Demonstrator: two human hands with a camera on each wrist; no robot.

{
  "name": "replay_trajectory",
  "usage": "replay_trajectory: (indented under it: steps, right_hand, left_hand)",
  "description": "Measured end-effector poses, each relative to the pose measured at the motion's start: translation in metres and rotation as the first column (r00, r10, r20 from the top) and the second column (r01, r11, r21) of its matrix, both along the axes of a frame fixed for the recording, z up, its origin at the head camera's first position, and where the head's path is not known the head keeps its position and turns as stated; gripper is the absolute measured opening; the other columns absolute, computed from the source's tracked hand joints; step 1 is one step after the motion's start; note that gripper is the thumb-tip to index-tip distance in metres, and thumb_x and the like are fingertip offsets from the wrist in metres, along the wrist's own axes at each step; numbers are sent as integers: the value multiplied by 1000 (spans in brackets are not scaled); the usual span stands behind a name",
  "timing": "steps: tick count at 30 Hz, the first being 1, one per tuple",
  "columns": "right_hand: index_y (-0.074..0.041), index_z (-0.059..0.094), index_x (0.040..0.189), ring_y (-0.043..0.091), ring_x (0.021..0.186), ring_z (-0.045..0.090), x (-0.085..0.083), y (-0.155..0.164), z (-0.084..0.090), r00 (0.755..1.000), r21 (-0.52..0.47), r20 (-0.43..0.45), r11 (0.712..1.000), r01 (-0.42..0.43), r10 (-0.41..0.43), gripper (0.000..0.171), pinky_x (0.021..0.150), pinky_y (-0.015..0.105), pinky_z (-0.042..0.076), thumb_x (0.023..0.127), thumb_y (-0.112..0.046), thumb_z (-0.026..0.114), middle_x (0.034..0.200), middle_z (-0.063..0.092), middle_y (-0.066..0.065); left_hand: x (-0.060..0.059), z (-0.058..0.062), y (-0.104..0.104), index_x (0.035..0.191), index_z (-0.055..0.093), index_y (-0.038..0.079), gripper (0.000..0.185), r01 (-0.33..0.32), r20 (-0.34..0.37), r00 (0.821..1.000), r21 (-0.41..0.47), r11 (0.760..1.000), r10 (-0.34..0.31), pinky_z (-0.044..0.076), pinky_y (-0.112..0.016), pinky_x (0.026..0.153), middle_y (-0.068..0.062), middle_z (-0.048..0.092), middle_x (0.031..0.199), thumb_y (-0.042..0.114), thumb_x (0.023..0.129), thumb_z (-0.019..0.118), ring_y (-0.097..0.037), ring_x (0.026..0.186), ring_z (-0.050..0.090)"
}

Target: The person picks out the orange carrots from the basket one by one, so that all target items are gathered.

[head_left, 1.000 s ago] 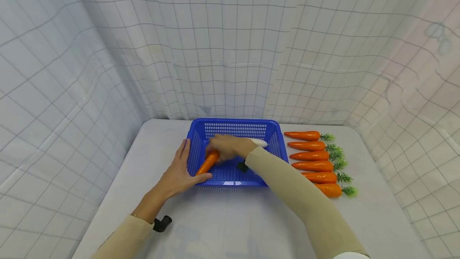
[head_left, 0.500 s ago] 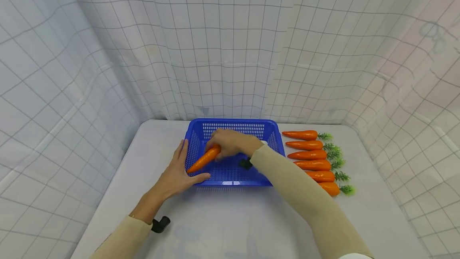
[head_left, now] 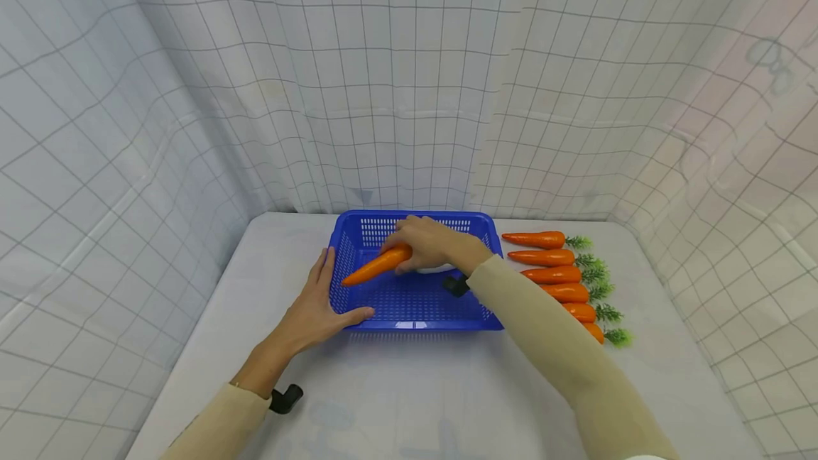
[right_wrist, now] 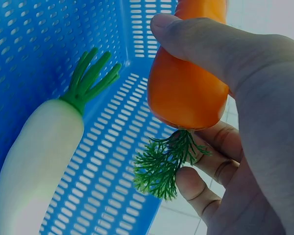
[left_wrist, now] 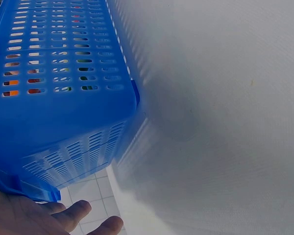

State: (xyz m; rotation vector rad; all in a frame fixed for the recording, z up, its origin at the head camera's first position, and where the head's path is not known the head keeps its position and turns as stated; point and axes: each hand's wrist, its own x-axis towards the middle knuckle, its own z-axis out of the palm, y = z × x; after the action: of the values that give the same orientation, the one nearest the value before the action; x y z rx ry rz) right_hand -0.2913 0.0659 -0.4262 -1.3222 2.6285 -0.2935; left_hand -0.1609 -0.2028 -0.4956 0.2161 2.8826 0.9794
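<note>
Carrot (head_left: 378,265) in my right hand (head_left: 428,243), held above blue basket (head_left: 412,304); long axis slants, tip pointing left and toward me, leafy end tucked in palm. Thumb and fingers (right_wrist: 206,41) curled round thick end. Left hand (head_left: 317,307) lies flat, fingers straight, against basket's left corner. White radish (right_wrist: 36,161) lies inside basket.

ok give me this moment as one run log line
right hand: grips carrot above blue basket | left hand: holds basket corner | white radish in basket | six carrots beside basket
</note>
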Motion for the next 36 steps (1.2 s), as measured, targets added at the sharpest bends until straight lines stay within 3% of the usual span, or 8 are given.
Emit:
replay_trajectory:
  steps: [8,14,21,36]
  right_hand:
    - [-32,75,131,14,107,56,6,27,7,998,0,-15,998,59,-59,39,94,37,45,96,-49,79,121,70,-10]
    - [-30,74,126,13,96,60,13,53,13,994,-40,-15,994,103,-104,38,86,33,51,95,-51,80,115,70,-11]
    - [-28,73,126,13,90,59,31,86,18,987,-70,-16,985,160,-162,39,79,29,52,96,-52,79,110,68,-10]
    - [-30,71,125,10,91,58,64,162,12,951,-119,22,944,308,-308,39,78,28,53,97,-55,75,112,60,-11]
  left_hand:
    - [-1,0,1,171,-16,27,140,-1,-6,1000,-12,1000,1,34,-78,118,-12,-10,182,85,79,71,-55,161,22]
    - [-4,0,3,172,-16,26,141,1,-5,1000,-13,1000,-1,34,-77,118,-14,-10,182,84,79,72,-55,162,21]
    - [-4,-3,2,171,-16,25,141,-9,-7,1000,-25,1000,9,35,-77,118,-15,-9,182,85,79,72,-55,162,21]
    - [-3,-1,0,172,-14,24,142,-12,-14,1000,-16,1000,12,35,-77,118,-15,-7,182,83,78,74,-54,163,18]
